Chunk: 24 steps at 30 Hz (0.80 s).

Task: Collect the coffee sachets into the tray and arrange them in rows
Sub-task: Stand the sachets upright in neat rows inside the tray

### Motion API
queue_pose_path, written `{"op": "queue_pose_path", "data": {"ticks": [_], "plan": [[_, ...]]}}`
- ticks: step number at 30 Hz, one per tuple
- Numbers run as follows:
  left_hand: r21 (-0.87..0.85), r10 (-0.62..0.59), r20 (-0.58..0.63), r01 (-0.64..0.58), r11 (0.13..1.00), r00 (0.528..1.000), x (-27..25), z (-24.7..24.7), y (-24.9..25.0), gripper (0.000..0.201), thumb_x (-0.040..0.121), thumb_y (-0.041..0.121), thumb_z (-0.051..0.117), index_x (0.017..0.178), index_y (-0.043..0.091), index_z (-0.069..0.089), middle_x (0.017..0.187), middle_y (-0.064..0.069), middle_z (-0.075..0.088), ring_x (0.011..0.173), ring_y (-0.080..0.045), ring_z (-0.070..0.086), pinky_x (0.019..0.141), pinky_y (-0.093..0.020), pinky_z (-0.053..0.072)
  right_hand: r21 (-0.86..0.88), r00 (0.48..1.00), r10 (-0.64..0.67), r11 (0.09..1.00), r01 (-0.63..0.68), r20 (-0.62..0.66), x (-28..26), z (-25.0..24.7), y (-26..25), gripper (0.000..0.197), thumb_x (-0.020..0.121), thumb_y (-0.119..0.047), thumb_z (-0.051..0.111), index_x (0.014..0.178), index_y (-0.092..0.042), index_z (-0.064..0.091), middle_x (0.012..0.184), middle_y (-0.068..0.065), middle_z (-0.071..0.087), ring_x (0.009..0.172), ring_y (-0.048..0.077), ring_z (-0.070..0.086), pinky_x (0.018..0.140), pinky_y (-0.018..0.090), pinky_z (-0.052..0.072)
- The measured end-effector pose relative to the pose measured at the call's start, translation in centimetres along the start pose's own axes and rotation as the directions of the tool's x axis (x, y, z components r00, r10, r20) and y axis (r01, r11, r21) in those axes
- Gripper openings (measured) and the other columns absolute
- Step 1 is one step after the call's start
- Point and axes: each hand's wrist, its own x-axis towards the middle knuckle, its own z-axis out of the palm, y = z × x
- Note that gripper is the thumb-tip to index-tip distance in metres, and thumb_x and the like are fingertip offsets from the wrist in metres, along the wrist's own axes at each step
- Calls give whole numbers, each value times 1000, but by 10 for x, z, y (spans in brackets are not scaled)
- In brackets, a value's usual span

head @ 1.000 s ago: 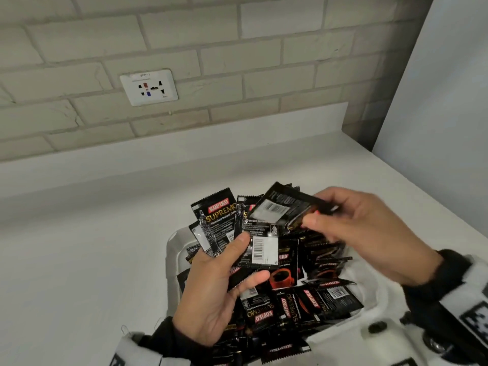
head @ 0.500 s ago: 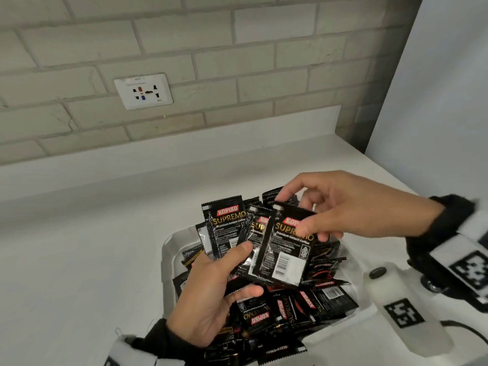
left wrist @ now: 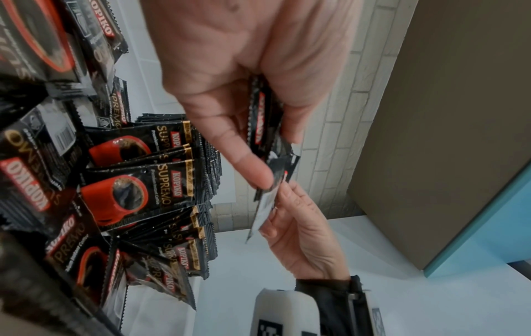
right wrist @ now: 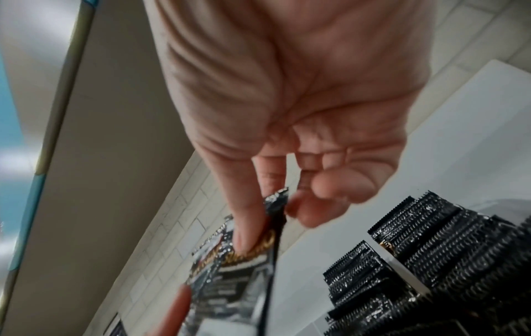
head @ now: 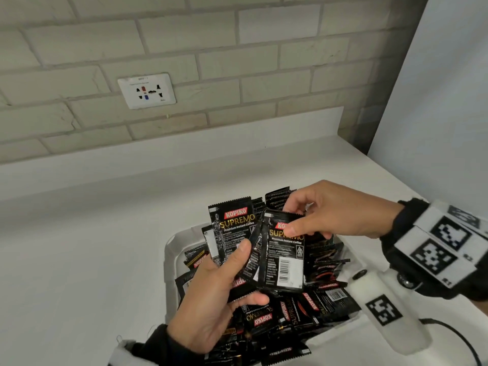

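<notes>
Coffee sachets [head: 274, 310] already fill the white tray [head: 170, 249] on the white counter [head: 105, 233], so the collecting looks largely done, but most of them lie in a loose, overlapping heap across the tray's middle and near side. Sorting has only partly begun: along the tray's far edge some sachets stand on edge in tight packs [left wrist: 201, 177], which reads as the start of rows, and the bulk of the heap still has to be squared up and lined in. The left hand [head: 211, 310] grips a small fan of sachets [head: 232, 228] above the tray, thumb pressed across their faces. The right hand [head: 340, 210] pinches the top of one more sachet [head: 286, 257] between thumb and fingers, holding it against the front of that fan, apparently to add it to the bundle. Each sachet is a flat, glossy black foil packet with serrated ends, a red KOPIKO label and gold SUPREMO lettering; one face shows a red cup, the other a white barcode panel. They face every direction in the heap, so turning them alike is probably part of what remains.
</notes>
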Motion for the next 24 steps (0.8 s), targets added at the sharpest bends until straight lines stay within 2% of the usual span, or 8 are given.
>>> {"op": "queue_pose_path", "data": {"ticks": [3,5,8,11,14,19,22,24], "plan": [[-19,-41,12,41,999,999,2,0,0,23,68,25,59,65,10,75,75,-14,73,59,-22,70,39,-28,54,23,1000,4,1000,-5,21,-4,-7,1,8,78,-19,71,79,-20,63,66,-9,61,47,2,48,42,14,32],[-31,-69,14,70,997,998,5,-2,0,24,68,28,58,59,15,76,75,-14,73,60,-22,71,44,-30,56,6,999,-37,999,37,-1,-9,-15,-1,8,77,-19,70,81,-18,63,65,-8,64,46,5,48,43,11,33],[-27,-123,45,125,992,991,7,-8,0,28,71,26,57,75,6,77,88,-15,74,69,-26,72,58,-37,58,63,971,-222,972,228,-92,-19,-28,-7,14,71,-18,75,75,-15,62,63,-4,66,51,10,55,45,12,40],[-71,-190,115,199,977,975,7,-9,1,35,71,17,54,101,1,64,97,-20,71,76,-31,71,75,-49,55,184,881,-470,862,472,-60,-28,-33,-12,8,67,-14,68,74,-13,64,89,6,70,74,9,66,65,15,51],[-157,-245,121,262,952,962,5,-4,4,36,65,10,56,96,-6,57,94,-28,68,71,-35,69,69,-57,52,121,845,-527,848,516,91,-28,-31,-9,12,70,-8,55,76,-14,63,101,-3,69,91,2,65,76,12,49],[-180,-265,155,291,940,952,4,-2,4,41,67,20,68,99,-5,62,89,-29,69,64,-35,70,50,-43,58,-123,844,-523,836,535,121,-17,-21,5,22,69,-4,57,72,-25,63,112,-8,62,93,-11,57,77,4,41],[-44,-206,148,215,976,967,2,-7,-1,63,39,21,92,92,-2,68,92,-27,70,71,-33,71,51,-37,57,-194,850,-519,828,525,87,-14,-19,11,25,70,-4,55,74,-27,63,112,-12,59,90,-11,56,77,6,40],[35,-126,114,123,992,985,2,-7,-4,37,49,13,82,83,4,71,87,-20,72,72,-27,72,52,-33,57,-205,860,-509,837,507,46,-11,-16,14,28,72,-3,54,77,-29,64,111,-13,60,87,-8,57,75,8,42]]}}
